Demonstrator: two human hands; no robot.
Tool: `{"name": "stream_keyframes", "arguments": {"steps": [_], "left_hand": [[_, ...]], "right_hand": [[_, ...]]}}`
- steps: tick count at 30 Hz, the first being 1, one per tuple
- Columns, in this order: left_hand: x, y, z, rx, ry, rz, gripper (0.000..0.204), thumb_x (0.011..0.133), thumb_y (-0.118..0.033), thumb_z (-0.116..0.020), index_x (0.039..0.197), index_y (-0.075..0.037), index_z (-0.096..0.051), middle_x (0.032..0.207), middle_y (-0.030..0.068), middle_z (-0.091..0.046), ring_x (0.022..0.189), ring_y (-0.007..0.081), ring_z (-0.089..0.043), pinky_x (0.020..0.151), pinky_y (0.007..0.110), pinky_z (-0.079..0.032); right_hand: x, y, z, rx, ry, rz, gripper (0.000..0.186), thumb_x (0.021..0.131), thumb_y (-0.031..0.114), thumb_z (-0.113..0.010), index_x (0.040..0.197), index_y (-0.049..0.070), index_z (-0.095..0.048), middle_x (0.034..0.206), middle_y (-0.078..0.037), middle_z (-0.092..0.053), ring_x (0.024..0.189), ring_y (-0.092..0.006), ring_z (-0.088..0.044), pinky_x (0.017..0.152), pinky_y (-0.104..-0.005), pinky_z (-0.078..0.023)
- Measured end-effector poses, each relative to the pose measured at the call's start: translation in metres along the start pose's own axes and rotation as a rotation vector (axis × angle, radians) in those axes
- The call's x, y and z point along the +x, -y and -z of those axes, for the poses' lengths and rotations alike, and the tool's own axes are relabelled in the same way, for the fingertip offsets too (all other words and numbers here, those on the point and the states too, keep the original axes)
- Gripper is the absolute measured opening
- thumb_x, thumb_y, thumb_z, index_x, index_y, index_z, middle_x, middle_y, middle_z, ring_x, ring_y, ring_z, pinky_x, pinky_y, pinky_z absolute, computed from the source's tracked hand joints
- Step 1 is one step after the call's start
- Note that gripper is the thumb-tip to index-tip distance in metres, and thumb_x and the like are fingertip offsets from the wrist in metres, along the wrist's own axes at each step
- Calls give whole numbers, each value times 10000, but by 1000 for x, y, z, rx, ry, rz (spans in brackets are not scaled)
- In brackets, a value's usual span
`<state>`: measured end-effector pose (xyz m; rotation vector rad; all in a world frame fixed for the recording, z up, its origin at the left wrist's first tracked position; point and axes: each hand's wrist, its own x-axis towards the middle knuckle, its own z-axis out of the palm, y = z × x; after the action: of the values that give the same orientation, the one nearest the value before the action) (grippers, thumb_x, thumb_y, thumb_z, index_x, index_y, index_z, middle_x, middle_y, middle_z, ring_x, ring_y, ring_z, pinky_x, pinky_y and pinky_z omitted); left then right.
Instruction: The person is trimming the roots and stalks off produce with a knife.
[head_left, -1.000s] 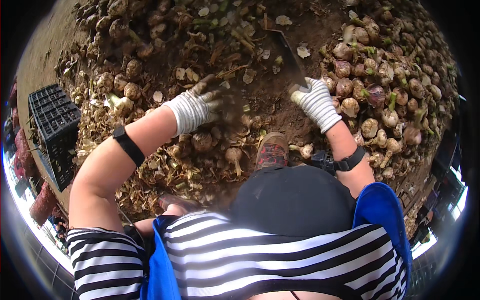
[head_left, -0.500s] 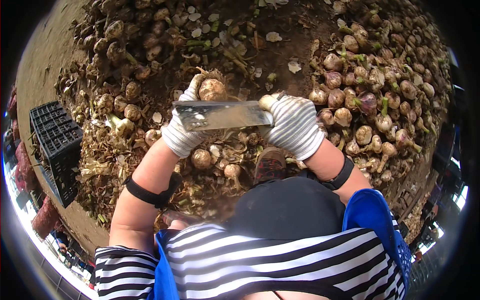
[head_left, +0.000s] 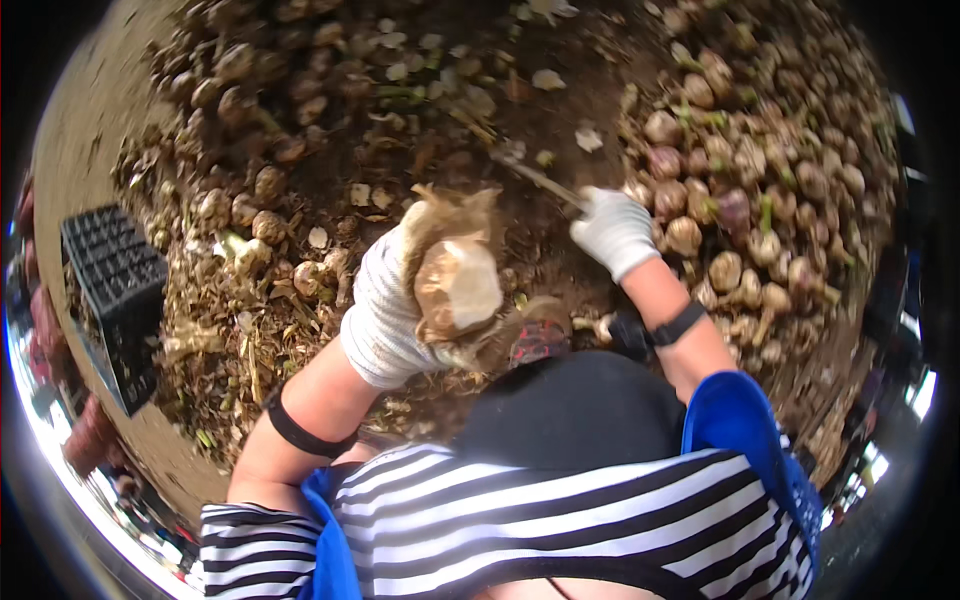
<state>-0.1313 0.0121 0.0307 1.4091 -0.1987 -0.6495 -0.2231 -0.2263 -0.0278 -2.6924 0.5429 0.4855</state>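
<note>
The gloved left grip (head_left: 385, 300) curls left of the frame's centre, left forearm (head_left: 322, 402) rising from lower left; the gloved right grip (head_left: 614, 234) is clenched right of centre, right forearm (head_left: 664, 297) slanting up leftward.

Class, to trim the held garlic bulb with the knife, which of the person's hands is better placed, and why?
Right, probably: the right hand grips the knife, its blade apart from the garlic bulb. The left hand is occupied holding that bulb, pale patch exposed.
</note>
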Motion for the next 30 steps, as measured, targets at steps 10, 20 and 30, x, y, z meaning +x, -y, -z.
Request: {"name": "stream_keyframes", "arguments": {"steps": [10, 20, 30], "left_hand": [[39, -15, 59, -545, -94, 278, 569, 770, -233, -759, 1210, -51, -449, 1021, 59, -572, 914, 157, -570, 883, 297, -515], [18, -24, 28, -238, 51, 400, 487, 789, -230, -726, 1175, -6, -530, 877, 67, -649, 898, 203, -647, 782, 338, -545], [32, -70, -19, 60, -83, -37, 305, 841, -99, -655, 1123, -5, -584, 967, 45, -647, 844, 101, -615, 739, 239, -520]], "right_hand": [[-15, 37, 23, 677, 119, -37, 159, 706, 233, -655, 814, 126, -701, 767, -59, -697, 713, -172, -662, 692, -293, -524], [-19, 57, 36, 436, 147, 147, 134, 732, 217, -592, 800, 129, -667, 751, -145, -661, 725, -315, -644, 684, -387, -521], [-16, 10, -17, 240, 340, -118, 334, 719, 230, -549, 972, 49, -672, 897, -213, -654, 884, -365, -625, 802, -401, -504]]}}
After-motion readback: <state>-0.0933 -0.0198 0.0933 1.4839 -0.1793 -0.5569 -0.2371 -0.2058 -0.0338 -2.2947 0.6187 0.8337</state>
